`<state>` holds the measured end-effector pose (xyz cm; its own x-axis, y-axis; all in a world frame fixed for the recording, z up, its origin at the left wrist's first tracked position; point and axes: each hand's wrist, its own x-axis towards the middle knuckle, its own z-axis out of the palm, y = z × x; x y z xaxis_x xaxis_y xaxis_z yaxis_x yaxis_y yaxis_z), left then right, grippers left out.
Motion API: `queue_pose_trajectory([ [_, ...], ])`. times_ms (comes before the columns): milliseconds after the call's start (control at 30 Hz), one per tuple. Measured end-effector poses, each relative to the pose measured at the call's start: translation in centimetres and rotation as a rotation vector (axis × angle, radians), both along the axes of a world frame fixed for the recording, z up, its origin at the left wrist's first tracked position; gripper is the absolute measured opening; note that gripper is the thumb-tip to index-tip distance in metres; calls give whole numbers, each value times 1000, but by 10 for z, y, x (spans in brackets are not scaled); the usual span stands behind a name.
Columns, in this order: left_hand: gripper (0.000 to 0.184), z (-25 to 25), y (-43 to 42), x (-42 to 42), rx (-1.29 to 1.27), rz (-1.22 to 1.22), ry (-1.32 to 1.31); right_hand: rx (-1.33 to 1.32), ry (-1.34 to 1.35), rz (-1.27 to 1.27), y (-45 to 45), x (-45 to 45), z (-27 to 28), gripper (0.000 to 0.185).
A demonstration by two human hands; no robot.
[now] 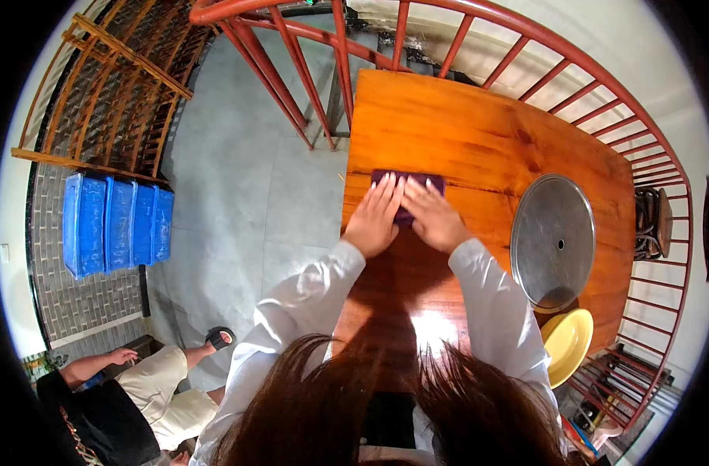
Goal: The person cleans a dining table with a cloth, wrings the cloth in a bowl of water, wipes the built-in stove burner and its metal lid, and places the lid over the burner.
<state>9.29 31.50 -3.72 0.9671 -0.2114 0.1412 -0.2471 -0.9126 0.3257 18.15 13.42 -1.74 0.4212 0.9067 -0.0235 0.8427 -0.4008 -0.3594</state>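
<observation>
A folded dark purple cloth (435,183) lies on the wooden table (440,116), near its left edge. My left hand (375,219) presses flat on the cloth's left part, fingers stretched forward. Beside it, my right hand (435,217) rests flat on the right part, and the fingertips of both hands nearly meet. Neither hand is closed round the cloth. Much of the cloth is hidden under the hands.
A round metal lid (555,233) with a small hole sits on the table's right side. A yellow basin (569,348) is at the near right corner. Red railing (517,62) borders the far and right sides. Blue crates (120,225) and a seated person (106,419) are at left.
</observation>
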Motion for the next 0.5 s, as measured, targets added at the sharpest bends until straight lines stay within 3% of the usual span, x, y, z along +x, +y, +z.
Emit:
queue_pose_trajectory([
  [167,80,-18,11,56,22,-2,67,-43,7,-149,21,35,-5,68],
  [500,78,-17,12,15,16,-37,94,38,48,-220,19,-10,-21,63],
])
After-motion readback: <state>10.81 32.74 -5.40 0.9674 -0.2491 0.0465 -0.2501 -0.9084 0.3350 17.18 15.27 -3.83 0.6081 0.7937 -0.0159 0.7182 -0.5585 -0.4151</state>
